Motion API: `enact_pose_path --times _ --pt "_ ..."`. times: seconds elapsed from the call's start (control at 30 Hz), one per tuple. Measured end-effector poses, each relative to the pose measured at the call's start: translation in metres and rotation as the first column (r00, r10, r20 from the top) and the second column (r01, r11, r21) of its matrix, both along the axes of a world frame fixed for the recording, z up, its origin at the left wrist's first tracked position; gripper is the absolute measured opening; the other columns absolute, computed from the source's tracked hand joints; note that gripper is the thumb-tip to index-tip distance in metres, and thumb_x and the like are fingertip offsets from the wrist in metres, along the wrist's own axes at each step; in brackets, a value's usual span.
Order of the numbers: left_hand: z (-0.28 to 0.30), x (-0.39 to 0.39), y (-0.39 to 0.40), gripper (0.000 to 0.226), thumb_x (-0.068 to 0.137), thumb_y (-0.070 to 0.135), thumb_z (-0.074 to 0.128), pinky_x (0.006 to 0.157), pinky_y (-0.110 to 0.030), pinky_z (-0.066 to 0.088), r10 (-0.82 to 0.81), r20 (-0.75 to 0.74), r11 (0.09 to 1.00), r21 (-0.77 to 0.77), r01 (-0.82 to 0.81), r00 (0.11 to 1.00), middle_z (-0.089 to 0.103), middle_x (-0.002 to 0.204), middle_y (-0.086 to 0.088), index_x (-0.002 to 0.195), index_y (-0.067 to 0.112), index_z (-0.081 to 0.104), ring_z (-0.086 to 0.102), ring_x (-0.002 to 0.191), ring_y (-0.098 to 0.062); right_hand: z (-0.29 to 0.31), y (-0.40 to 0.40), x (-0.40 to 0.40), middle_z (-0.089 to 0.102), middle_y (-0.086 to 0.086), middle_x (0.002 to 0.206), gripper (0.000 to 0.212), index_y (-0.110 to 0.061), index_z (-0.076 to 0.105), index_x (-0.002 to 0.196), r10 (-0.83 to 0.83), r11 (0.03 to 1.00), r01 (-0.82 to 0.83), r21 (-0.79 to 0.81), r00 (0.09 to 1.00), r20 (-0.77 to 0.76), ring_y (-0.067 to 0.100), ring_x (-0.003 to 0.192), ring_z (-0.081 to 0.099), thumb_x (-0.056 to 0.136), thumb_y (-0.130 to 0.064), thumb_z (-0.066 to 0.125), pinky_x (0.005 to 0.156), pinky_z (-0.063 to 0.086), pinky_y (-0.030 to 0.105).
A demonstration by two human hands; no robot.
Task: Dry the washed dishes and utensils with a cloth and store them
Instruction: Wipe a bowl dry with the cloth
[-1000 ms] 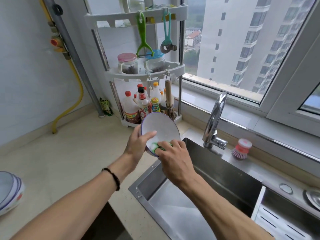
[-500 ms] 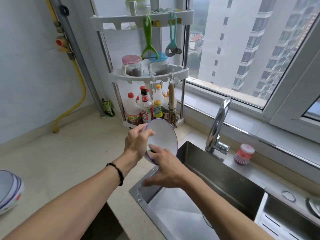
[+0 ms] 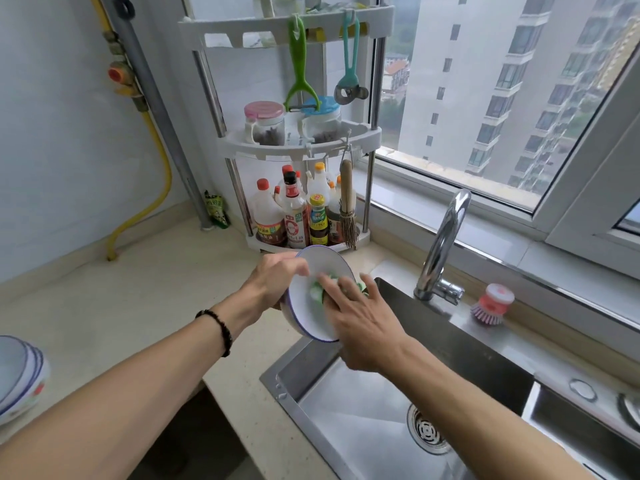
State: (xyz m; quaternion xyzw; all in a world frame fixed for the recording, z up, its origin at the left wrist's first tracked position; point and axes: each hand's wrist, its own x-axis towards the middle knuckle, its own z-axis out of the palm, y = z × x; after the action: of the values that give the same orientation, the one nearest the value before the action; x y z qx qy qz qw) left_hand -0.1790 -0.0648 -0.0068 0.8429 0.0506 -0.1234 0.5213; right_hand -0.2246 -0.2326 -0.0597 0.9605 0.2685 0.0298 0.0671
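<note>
the white bowl [image 3: 313, 299] with a blue rim is held tilted on edge above the near left corner of the steel sink [image 3: 367, 420], its hollow facing the right hand. the left hand [image 3: 273, 284] has its grip curled over the bowl's upper left rim, thumb on the inside. the right hand [image 3: 360, 320] lies with fingers spread and nearly straight, pressing a green cloth [image 3: 320, 287] flat against the inside of the bowl; the cloth shows only as a blurred green patch between fingers and bowl, and nothing else is in the bowl.

at the far left edge a stack of bowls [image 3: 19, 379], nested one in another, sits on the pale worktop [image 3: 121, 306]. the sink basin holds only its drain strainer [image 3: 427, 429]. behind it, the corner rack [image 3: 298, 140] carries on its middle shelf two clear jars with dark contents, one with a pink lid [image 3: 265, 123], one with a blue lid [image 3: 322, 119]. its bottom shelf holds a cluster of sauce bottles [image 3: 294, 216]. a dish brush [image 3: 491, 303] stands to the right of the tap [image 3: 443, 244].
</note>
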Motion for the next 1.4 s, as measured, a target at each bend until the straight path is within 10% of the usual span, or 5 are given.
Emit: enact_pose_path --times 0.73,0.83,1.03,1.23,1.4 --pt "-0.025 0.02 -0.007 0.08 0.087 0.06 0.053 0.104 -0.05 0.047 -0.058 -0.059 0.998 0.026 0.06 0.997 0.047 0.147 -0.013 0.153 0.022 0.029 0.052 0.126 -0.033 -0.02 -0.017 -0.006 0.062 -0.009 0.074 0.027 -0.024 0.063 0.075 0.018 0.923 -0.079 0.377 0.986 0.163 0.02 0.066 0.05 0.065 -0.017 0.088 0.053 0.034 0.029" --pt "-0.028 0.017 0.006 0.097 0.082 0.086 0.029 0.119 -0.055 0.026 -0.575 0.358 0.676 0.715 0.18 0.736 0.025 0.162 -0.01 0.151 0.018 0.036 0.02 0.15 -0.027 -0.014 -0.025 -0.002 0.066 -0.006 0.079 0.019 -0.021 0.068 0.084 0.045 0.935 -0.08 0.347 0.993 0.106 0.023 0.073 0.054 0.074 -0.018 0.083 0.057 0.036 0.032" --pt "-0.026 0.015 0.001 0.019 0.088 0.04 0.067 0.122 -0.046 -0.011 -0.925 -0.039 0.056 0.97 0.237 0.377 0.072 0.107 -0.002 0.095 0.024 0.075 0.061 0.118 -0.019 -0.012 -0.039 0.004 0.072 -0.005 0.095 0.017 -0.02 0.072 0.092 0.064 0.897 -0.084 0.434 0.996 0.06 0.023 0.078 0.053 0.078 -0.02 0.082 0.064 0.043 0.033" --pt "-0.029 0.001 0.002 0.019 0.08 0.04 0.079 0.056 -0.02 0.041 -0.663 -0.046 0.521 0.688 0.505 0.747 0.06 0.07 0.01 0.077 0.025 0.068 0.057 0.063 -0.007 -0.04 -0.029 -0.016 0.059 0.017 0.125 0.024 -0.005 0.068 0.097 -0.335 0.67 -0.003 0.742 0.891 0.306 0.033 0.104 0.06 0.077 -0.002 0.079 0.081 0.057 0.04" --pt "-0.028 -0.011 -0.009 0.032 0.068 0.029 0.087 0.051 -0.024 0.048 -0.37 0.021 0.928 0.061 0.368 0.929 0.069 0.066 -0.002 0.079 0.001 0.075 0.062 0.056 -0.013 -0.032 0.018 -0.014 0.057 -0.002 0.12 0.024 -0.032 0.063 0.108 -0.292 -0.116 0.405 0.907 0.859 -0.421 0.018 0.115 0.051 0.086 -0.043 0.06 0.1 0.046 0.049"
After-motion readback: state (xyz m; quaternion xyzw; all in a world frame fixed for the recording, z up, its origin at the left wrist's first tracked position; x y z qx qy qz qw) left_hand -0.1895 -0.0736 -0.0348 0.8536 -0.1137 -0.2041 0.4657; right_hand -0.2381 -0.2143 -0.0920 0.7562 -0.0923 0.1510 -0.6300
